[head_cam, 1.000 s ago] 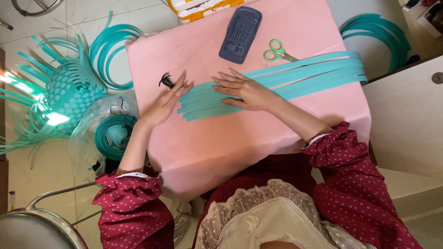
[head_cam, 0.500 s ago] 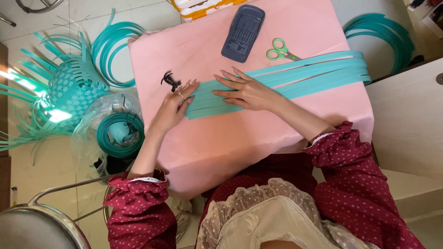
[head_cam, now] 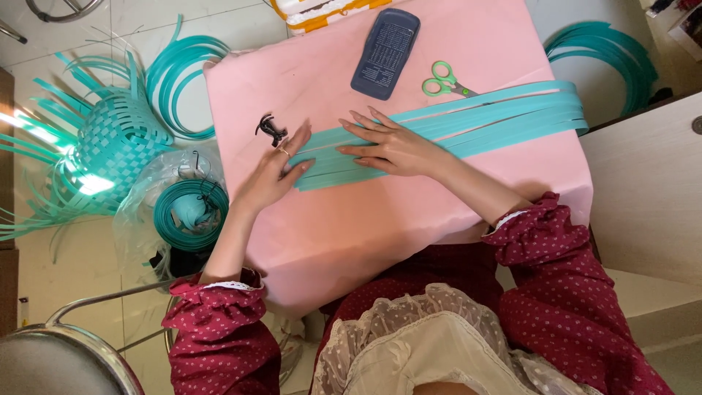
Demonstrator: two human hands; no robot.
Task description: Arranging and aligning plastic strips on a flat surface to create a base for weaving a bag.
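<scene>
I see my left hand [head_cam: 274, 172] spread flat at the near end of the teal strips [head_cam: 453, 128], which lie across the middle of the pink table [head_cam: 365, 219] toward its right edge, while my right hand [head_cam: 387, 143] presses open-fingered on them.

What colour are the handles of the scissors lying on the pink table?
Light green, seen in the head view: the scissors lie just above the teal strips.
</scene>
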